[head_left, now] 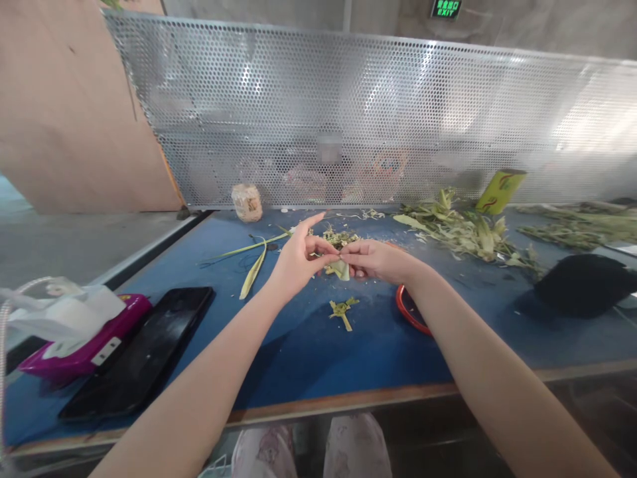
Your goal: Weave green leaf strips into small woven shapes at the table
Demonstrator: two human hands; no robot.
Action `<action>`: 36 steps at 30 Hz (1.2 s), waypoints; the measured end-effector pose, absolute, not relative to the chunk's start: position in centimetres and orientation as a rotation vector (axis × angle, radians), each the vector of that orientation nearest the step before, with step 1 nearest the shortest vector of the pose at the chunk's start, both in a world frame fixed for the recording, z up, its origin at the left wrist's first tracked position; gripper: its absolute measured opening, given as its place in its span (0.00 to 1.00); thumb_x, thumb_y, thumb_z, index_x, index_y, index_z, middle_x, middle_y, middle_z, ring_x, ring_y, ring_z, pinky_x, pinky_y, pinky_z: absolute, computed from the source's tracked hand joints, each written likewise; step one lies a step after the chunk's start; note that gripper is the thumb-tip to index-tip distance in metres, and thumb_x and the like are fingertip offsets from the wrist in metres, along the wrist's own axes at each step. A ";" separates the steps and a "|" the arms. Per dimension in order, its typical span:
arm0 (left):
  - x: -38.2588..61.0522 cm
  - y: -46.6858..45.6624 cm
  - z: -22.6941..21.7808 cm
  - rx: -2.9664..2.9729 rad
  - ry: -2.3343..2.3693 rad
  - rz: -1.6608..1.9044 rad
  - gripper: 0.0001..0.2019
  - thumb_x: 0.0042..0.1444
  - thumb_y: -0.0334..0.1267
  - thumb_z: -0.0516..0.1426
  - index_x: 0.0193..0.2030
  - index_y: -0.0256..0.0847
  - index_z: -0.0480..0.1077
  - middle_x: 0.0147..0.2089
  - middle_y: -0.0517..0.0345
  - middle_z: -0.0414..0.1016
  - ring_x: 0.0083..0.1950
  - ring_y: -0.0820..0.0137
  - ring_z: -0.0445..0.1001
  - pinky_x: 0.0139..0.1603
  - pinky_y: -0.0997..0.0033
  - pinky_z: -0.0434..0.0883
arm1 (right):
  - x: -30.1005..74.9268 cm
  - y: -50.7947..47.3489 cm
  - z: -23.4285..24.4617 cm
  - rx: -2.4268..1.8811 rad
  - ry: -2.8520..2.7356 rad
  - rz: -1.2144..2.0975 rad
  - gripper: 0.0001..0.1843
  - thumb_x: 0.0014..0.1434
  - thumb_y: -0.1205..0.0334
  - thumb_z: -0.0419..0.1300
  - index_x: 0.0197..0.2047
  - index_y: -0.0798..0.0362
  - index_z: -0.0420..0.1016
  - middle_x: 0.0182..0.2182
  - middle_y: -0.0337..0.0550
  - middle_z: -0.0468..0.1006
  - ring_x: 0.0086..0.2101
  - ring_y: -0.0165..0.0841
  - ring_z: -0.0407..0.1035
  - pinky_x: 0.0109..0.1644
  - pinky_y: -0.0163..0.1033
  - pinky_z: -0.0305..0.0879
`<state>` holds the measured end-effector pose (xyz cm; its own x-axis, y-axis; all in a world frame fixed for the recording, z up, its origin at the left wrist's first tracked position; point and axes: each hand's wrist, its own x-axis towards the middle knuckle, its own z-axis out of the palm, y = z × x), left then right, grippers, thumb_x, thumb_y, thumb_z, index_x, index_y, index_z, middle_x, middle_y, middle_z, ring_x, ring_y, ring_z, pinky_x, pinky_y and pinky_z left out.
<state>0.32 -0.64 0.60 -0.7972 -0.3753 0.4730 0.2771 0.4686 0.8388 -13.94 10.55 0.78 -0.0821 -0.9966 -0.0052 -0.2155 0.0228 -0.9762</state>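
- Left hand (pixel 304 255) and right hand (pixel 381 261) meet above the blue counter (pixel 298 372), thumbs and fingertips pinching one small, pale green, folded leaf piece (pixel 341 269) between them; the left index finger points out, away from the pinch.
- That leaf piece sits right at the meeting point, with neither hand clearly nearer. Its visible part hangs from the fingertips toward the wearer; the fingers hide the rest, so its full long axis cannot be told.
- On the near side of the pinch, almost straight in line with it, a flat yellow-green cross-shaped leaf knot (pixel 342 311) lies on the counter, apart from both hands, one longer tail slanting toward the wearer and slightly right.
- Just beyond the fingers is a loose heap of shredded green scraps (pixel 341 237).
- To the left, a long yellow-green leaf strip (pixel 253 273) runs slantwise, its far end angled right; the left hand is nearer to it.
- Farther off to the right lies a large pile of pale green husks (pixel 458 229), nearer the right hand.
- Beneath the right forearm, a round red rim (pixel 409 313) shows partly.
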 end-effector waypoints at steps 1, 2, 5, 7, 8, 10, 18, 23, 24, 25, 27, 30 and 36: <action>0.2 -0.8 0.5 0.086 -2.078 -1.421 0.35 0.45 0.33 0.59 0.59 0.41 0.47 0.32 0.56 0.72 0.25 0.75 0.67 0.22 0.76 0.65 | -13.9 10.6 0.8 -1.365 1.466 -1.134 0.10 0.53 0.56 0.55 0.28 0.55 0.65 0.20 0.34 0.65 0.20 0.22 0.57 0.25 0.31 0.53; 0.1 -1.0 0.4 0.102 -2.072 -1.481 0.37 0.43 0.33 0.60 0.59 0.40 0.48 0.32 0.56 0.72 0.24 0.75 0.67 0.22 0.76 0.65 | -13.9 10.6 0.9 -1.423 1.503 -1.112 0.10 0.54 0.56 0.55 0.29 0.55 0.66 0.20 0.34 0.66 0.20 0.22 0.57 0.25 0.31 0.53; 0.1 -1.3 0.2 0.200 -2.098 -1.604 0.39 0.39 0.34 0.63 0.58 0.37 0.50 0.31 0.56 0.71 0.21 0.78 0.65 0.21 0.75 0.64 | -13.9 10.6 1.2 -1.623 1.635 -1.001 0.11 0.54 0.56 0.54 0.31 0.56 0.68 0.21 0.36 0.68 0.20 0.23 0.57 0.25 0.31 0.53; 0.1 -1.3 0.1 0.266 -2.135 -1.629 0.39 0.38 0.35 0.64 0.57 0.36 0.52 0.31 0.56 0.71 0.19 0.79 0.64 0.21 0.75 0.64 | -13.9 10.5 1.3 -1.748 1.696 -0.933 0.11 0.55 0.56 0.53 0.33 0.56 0.70 0.21 0.37 0.69 0.20 0.24 0.57 0.25 0.31 0.53; 0.2 -1.3 0.2 0.290 -2.157 -1.625 0.39 0.38 0.35 0.64 0.57 0.36 0.52 0.31 0.56 0.71 0.19 0.79 0.64 0.20 0.75 0.64 | -13.9 10.5 1.3 -1.802 1.720 -0.907 0.11 0.55 0.57 0.52 0.33 0.56 0.70 0.21 0.37 0.69 0.20 0.24 0.57 0.25 0.31 0.53; 0.3 -1.4 0.2 0.323 -2.216 -1.589 0.37 0.39 0.35 0.63 0.57 0.36 0.53 0.31 0.57 0.72 0.19 0.79 0.64 0.21 0.75 0.64 | -13.8 10.5 1.4 -1.897 1.765 -0.863 0.11 0.56 0.59 0.51 0.33 0.55 0.70 0.21 0.37 0.70 0.21 0.25 0.59 0.27 0.31 0.53; 0.5 -1.6 0.2 0.306 -2.369 -1.496 0.33 0.42 0.33 0.60 0.57 0.36 0.54 0.28 0.58 0.73 0.18 0.79 0.64 0.21 0.75 0.64 | -14.0 10.4 0.9 -2.141 1.903 -0.688 0.09 0.56 0.64 0.49 0.32 0.54 0.70 0.24 0.38 0.69 0.25 0.28 0.60 0.30 0.32 0.53; 0.4 -1.8 0.1 0.260 -2.358 -1.562 0.35 0.44 0.34 0.59 0.60 0.37 0.51 0.36 0.50 0.75 0.21 0.76 0.68 0.26 0.71 0.68 | -14.2 10.5 1.0 -2.059 1.969 -0.705 0.10 0.56 0.62 0.49 0.30 0.54 0.68 0.22 0.37 0.65 0.23 0.27 0.58 0.27 0.31 0.51; 0.4 -1.9 0.1 0.259 -2.364 -1.560 0.35 0.44 0.33 0.59 0.60 0.37 0.51 0.37 0.49 0.76 0.21 0.76 0.68 0.27 0.70 0.68 | -14.2 10.6 1.0 -2.040 1.981 -0.717 0.10 0.56 0.62 0.49 0.30 0.55 0.68 0.21 0.36 0.65 0.23 0.26 0.57 0.27 0.31 0.51; 0.4 -1.9 0.1 0.258 -2.371 -1.545 0.34 0.45 0.33 0.58 0.60 0.38 0.51 0.38 0.49 0.76 0.21 0.75 0.69 0.28 0.69 0.68 | -14.1 10.6 1.1 -2.026 1.987 -0.731 0.09 0.55 0.62 0.49 0.30 0.55 0.68 0.21 0.36 0.64 0.23 0.26 0.57 0.27 0.31 0.51; 0.5 -2.0 0.1 0.253 -2.387 -1.479 0.33 0.46 0.33 0.57 0.60 0.39 0.50 0.38 0.50 0.76 0.22 0.74 0.70 0.29 0.69 0.68 | -14.0 10.6 1.2 -2.006 1.979 -0.758 0.09 0.55 0.62 0.49 0.29 0.55 0.68 0.21 0.36 0.64 0.22 0.26 0.56 0.27 0.31 0.52; 0.6 -1.7 0.2 0.240 -2.442 -1.231 0.31 0.48 0.33 0.55 0.60 0.43 0.51 0.35 0.55 0.77 0.21 0.73 0.70 0.30 0.70 0.68 | -13.9 10.7 1.3 -1.946 1.956 -0.793 0.10 0.55 0.61 0.48 0.28 0.55 0.67 0.19 0.35 0.63 0.21 0.25 0.57 0.25 0.31 0.52; 0.9 -0.8 0.6 0.166 -2.576 -0.720 0.27 0.51 0.31 0.52 0.59 0.44 0.54 0.35 0.58 0.76 0.30 0.72 0.71 0.38 0.71 0.66 | -14.1 10.6 1.3 -1.803 1.879 -0.828 0.07 0.54 0.63 0.49 0.28 0.54 0.65 0.16 0.33 0.63 0.18 0.24 0.58 0.23 0.31 0.55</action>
